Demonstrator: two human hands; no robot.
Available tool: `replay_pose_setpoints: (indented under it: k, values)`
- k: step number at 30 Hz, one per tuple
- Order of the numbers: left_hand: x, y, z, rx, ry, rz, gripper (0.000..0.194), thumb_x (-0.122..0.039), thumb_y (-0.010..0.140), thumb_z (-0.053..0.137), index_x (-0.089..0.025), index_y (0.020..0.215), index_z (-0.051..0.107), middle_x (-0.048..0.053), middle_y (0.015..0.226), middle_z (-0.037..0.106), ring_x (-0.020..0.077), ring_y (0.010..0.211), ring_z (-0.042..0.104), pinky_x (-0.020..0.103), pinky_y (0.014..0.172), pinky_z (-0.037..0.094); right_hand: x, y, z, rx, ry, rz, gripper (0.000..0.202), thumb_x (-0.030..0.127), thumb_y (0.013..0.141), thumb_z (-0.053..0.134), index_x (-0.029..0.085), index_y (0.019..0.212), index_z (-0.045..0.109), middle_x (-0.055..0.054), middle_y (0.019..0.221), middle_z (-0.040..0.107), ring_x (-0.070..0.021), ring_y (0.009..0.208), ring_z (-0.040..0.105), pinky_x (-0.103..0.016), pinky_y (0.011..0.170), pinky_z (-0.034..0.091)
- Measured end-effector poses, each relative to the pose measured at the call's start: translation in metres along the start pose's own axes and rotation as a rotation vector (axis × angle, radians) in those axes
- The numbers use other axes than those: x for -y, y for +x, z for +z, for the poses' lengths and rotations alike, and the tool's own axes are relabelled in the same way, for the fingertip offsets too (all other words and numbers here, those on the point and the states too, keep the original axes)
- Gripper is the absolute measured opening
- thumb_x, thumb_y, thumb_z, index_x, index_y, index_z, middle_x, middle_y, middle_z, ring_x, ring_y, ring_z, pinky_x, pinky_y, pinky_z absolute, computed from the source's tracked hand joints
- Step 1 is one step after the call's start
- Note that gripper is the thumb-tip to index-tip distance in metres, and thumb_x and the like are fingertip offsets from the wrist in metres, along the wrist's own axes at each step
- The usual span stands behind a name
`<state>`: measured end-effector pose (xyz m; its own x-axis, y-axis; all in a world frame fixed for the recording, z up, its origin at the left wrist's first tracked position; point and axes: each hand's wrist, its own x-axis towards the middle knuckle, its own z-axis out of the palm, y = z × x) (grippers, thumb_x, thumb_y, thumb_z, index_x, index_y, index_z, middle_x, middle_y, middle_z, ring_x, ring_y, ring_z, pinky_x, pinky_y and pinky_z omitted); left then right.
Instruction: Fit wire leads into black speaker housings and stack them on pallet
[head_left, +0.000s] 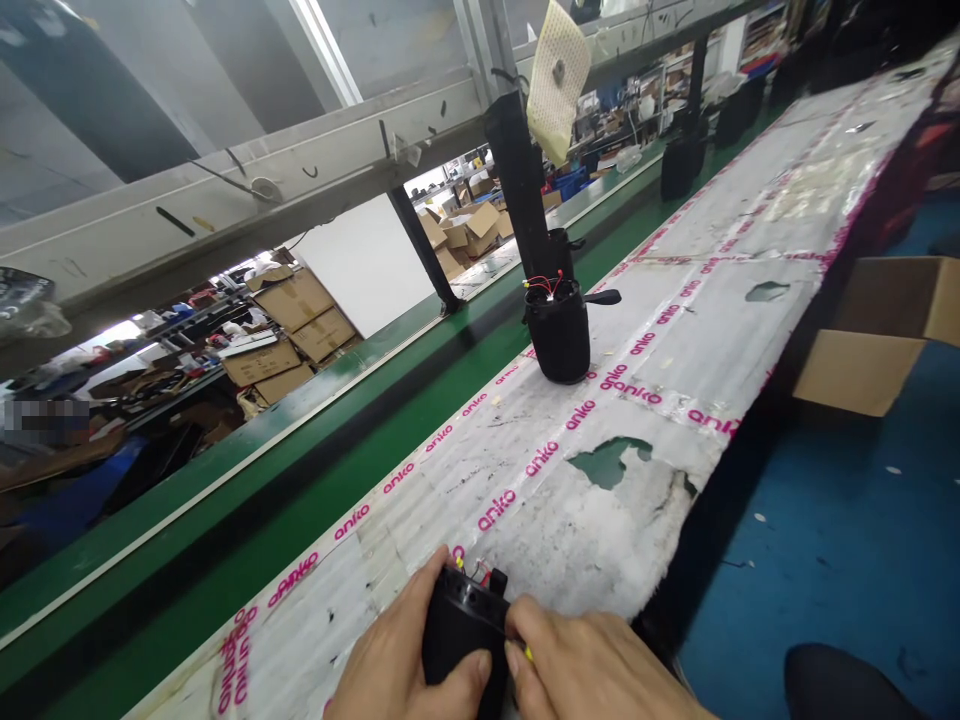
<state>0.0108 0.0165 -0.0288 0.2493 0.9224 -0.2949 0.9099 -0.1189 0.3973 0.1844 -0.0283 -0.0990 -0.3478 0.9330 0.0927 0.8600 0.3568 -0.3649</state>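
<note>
At the bottom of the view, my left hand (405, 650) is wrapped round a black cylindrical speaker housing (457, 630). Its thumb presses the near side. Red wires and a yellow-tipped lead stick out of the housing's open top. My right hand (570, 655) is closed at the right side of the rim, fingers pinched. A small bit of yellow shows by those fingers, but what they hold is hidden. Farther along the bench stands a second black speaker housing (559, 335), upright, with red wires at its top and a strap (604, 297) out to the right.
A torn white covering with pink print (517, 440) lies over the bench. Beside it runs a green conveyor belt (300, 490). More black housings stand farther back. An open cardboard box (859, 370) is off to the right. A metal shelf frame (315, 170) spans the upper left.
</note>
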Motion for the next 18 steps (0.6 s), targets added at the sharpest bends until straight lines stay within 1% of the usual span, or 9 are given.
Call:
replay_pose_setpoints:
  k: [3,6,10,14,18]
  values:
    - [-0.001,-0.003,-0.002,0.019,-0.009,0.024,0.076,-0.035,0.078,0.057,-0.015,0.15,0.039,0.01,0.15,0.051,0.0273,0.136,0.05,0.04,0.114,0.04,0.0,-0.001,0.002,-0.048,-0.02,-0.017,0.008,0.018,0.089,0.044,0.021,0.088,0.052,0.0,0.059,0.066,-0.0236,0.044,0.065,-0.037,0.039,0.014]
    - [-0.003,-0.006,-0.002,0.011,-0.006,0.041,0.076,-0.036,0.081,0.057,-0.017,0.151,0.037,0.01,0.15,0.051,0.0277,0.136,0.051,0.041,0.113,0.04,0.0,-0.003,0.005,-0.1,-0.033,-0.042,0.008,0.017,0.088,0.045,0.022,0.086,0.051,0.001,0.056,0.064,-0.0228,0.041,0.063,-0.037,0.039,0.014]
    - [-0.005,-0.004,0.001,0.02,0.016,0.01,0.078,-0.034,0.079,0.059,-0.018,0.152,0.036,0.01,0.15,0.05,0.0281,0.137,0.05,0.042,0.115,0.039,-0.003,-0.004,0.008,-0.162,-0.051,-0.072,0.007,0.017,0.085,0.046,0.024,0.084,0.049,0.002,0.054,0.063,-0.022,0.037,0.06,-0.037,0.038,0.015]
    - [-0.001,-0.003,0.004,0.035,0.02,0.01,0.081,-0.034,0.077,0.059,-0.016,0.152,0.035,0.011,0.151,0.049,0.0287,0.138,0.048,0.043,0.116,0.037,-0.003,-0.004,0.009,-0.223,-0.04,-0.09,0.01,0.015,0.084,0.045,0.024,0.082,0.048,0.002,0.053,0.061,-0.0204,0.037,0.06,-0.037,0.039,0.017]
    - [-0.001,-0.004,0.005,0.043,0.04,-0.002,0.083,-0.033,0.076,0.06,-0.017,0.153,0.034,0.011,0.151,0.049,0.0308,0.137,0.049,0.046,0.116,0.036,-0.001,-0.005,0.012,-0.28,-0.053,-0.075,0.011,0.013,0.082,0.044,0.024,0.08,0.048,0.004,0.048,0.058,-0.0207,0.032,0.057,-0.037,0.036,0.013]
